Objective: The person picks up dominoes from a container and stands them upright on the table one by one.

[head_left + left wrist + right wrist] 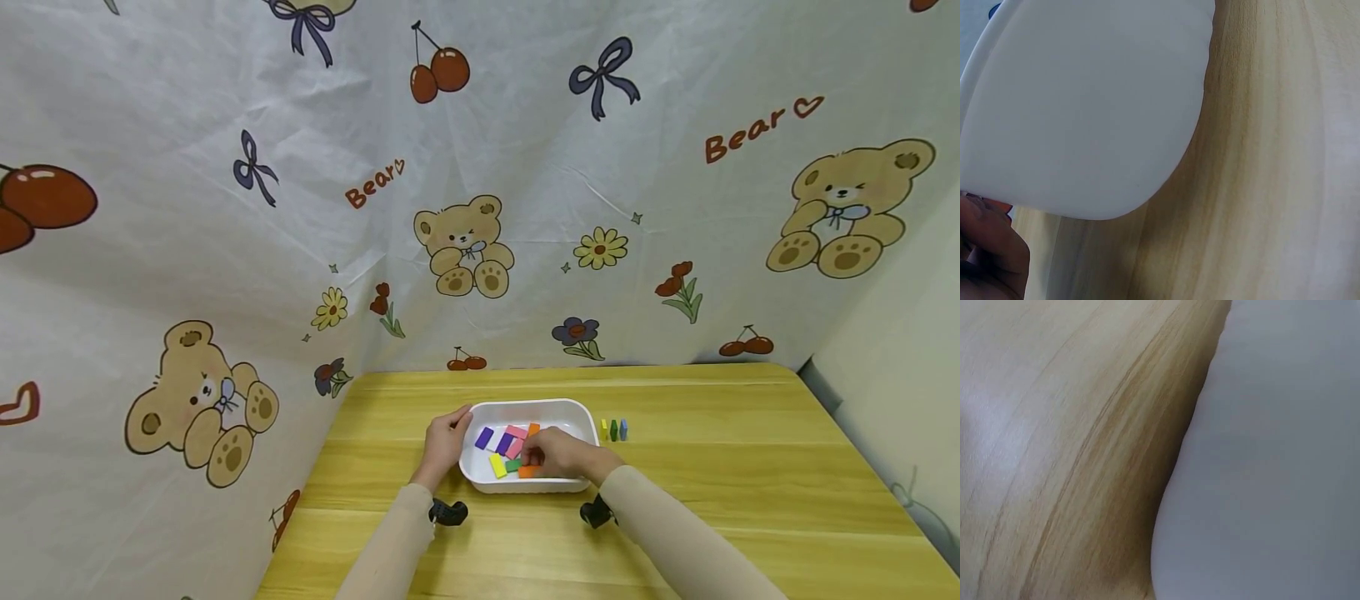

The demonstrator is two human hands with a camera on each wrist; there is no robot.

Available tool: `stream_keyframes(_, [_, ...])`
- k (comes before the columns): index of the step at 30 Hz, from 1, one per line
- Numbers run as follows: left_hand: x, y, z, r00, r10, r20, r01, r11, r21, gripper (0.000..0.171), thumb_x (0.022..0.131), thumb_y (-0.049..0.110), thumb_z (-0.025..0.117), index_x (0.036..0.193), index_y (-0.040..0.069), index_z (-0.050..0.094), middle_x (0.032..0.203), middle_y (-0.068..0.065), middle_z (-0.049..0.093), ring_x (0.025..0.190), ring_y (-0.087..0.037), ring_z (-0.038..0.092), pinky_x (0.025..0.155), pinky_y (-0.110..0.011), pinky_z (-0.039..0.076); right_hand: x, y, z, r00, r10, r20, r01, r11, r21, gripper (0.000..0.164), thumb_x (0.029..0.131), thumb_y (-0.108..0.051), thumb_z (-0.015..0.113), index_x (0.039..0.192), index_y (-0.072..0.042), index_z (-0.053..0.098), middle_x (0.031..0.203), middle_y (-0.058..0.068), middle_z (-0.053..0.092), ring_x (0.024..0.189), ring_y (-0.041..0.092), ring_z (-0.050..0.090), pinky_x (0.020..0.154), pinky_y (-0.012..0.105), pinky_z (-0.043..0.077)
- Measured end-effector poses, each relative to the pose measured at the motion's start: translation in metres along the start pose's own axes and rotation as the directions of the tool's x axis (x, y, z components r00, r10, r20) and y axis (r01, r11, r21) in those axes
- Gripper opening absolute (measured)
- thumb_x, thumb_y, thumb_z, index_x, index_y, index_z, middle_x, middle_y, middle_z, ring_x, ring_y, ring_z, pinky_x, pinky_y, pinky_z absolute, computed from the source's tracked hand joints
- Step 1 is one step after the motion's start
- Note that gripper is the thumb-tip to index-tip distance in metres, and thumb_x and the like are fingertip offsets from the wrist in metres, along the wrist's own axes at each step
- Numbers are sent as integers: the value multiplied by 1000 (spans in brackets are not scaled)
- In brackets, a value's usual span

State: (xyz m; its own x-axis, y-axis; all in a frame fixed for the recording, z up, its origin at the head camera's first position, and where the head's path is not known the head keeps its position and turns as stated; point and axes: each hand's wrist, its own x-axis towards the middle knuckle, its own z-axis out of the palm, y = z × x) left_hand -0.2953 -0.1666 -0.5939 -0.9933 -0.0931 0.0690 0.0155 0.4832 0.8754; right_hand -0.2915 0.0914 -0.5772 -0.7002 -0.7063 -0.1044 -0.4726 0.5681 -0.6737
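Observation:
A white plastic tray with rounded corners sits on the wooden table, holding several small coloured blocks. My left hand grips the tray's left rim; in the left wrist view, that hand's curled fingers lie at the rim. Inside the tray, my right hand reaches down with bent fingers among the blocks. Close to its fingertips are a pink block, a green block and an orange block. Whether they pinch a block, I cannot tell. Purple and yellow blocks lie farther left.
Just right of the tray, a yellow block, a dark green block and a blue block stand in a row on the table. Behind the table hangs a bear-patterned cloth. A cable hangs at the right edge.

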Motion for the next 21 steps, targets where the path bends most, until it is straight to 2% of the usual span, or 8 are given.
stream_keyframes(5, [0, 1, -1, 1000, -2, 7, 2, 1000, -7, 36, 106, 33, 59, 137, 16, 68, 138, -8, 68, 133, -29, 61, 110, -47, 53, -1, 0, 0, 1000, 2, -24, -1, 999, 41, 15, 87, -7, 82, 97, -12, 71, 86, 0, 65, 78, 9, 54, 69, 19, 49])
stream_keyframes(14, [0, 1, -1, 1000, -7, 11, 7, 1000, -16, 35, 106, 33, 59, 137, 18, 69, 137, -8, 69, 130, -27, 62, 109, -46, 54, -1, 1, -1, 999, -8, -43, 9, 1000, 22, 20, 87, -9, 82, 103, -9, 71, 89, 6, 66, 78, 10, 53, 68, 20, 47])
stream_keyframes(21, [0, 1, -1, 1000, 1, 12, -1, 1000, -3, 38, 106, 32, 59, 138, 13, 67, 134, -9, 71, 126, -27, 64, 106, -46, 56, -2, -1, -2, 998, 37, -53, -36, 999, 16, 25, 85, -10, 82, 108, -11, 73, 90, -3, 62, 83, 11, 53, 72, 23, 47])
